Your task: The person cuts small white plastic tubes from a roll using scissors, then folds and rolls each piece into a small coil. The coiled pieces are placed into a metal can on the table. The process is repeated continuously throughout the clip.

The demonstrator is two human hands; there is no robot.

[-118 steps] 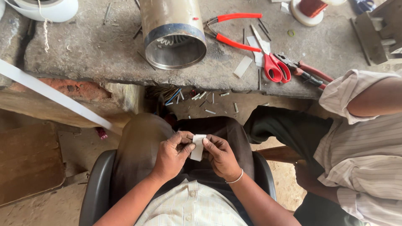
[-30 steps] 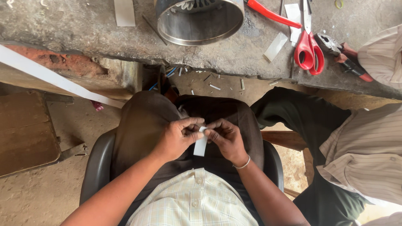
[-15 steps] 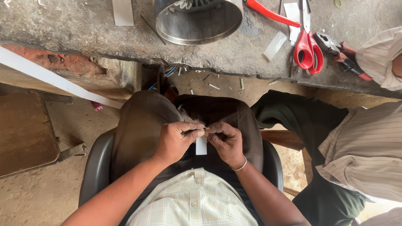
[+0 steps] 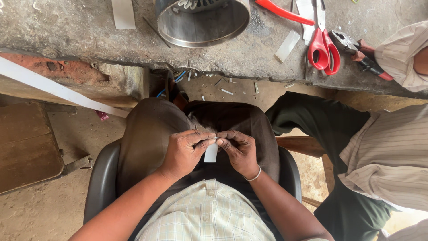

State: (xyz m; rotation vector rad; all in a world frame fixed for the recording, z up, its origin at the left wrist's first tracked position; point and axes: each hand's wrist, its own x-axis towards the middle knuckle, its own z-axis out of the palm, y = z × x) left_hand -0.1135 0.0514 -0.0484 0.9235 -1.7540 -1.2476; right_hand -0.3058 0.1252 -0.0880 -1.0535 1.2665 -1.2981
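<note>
While both hands meet over the lap, a small white strip [image 4: 211, 152] hangs between them: flat, narrow, plain and stiff-looking, its upper end hidden by the fingertips and its lower end free, pointing down toward the checked shirt [image 4: 205, 218]. The left hand [image 4: 185, 151] and the right hand [image 4: 240, 149] each pinch that upper end, fingers curled tight and thumbs pressed in, so that both hands are closed on the strip and their fingertips touch or nearly touch above it. A thin bangle [image 4: 254, 176] circles the right wrist.

Beyond the hands runs a rough concrete bench [image 4: 80, 31], chipped along its front edge. Directly beyond the grip stands an open metal cylinder [image 4: 203, 20]; further to its right lie red-handled scissors [image 4: 323, 47], pliers [image 4: 356, 51] and more loose white strips [image 4: 287, 45]. Another strip [image 4: 122, 13] lies to the left of the cylinder. A long white band [image 4: 58, 89] slants across below the bench, well to the left of the grip. Short offcuts [image 4: 227, 91] litter the dirt floor between bench and knees. The person sits in a dark chair [image 4: 100, 178], with a wooden board [image 4: 26, 147] far to the left. A second person in a striped shirt [image 4: 392, 156] sits to the right, well apart from the grip.
</note>
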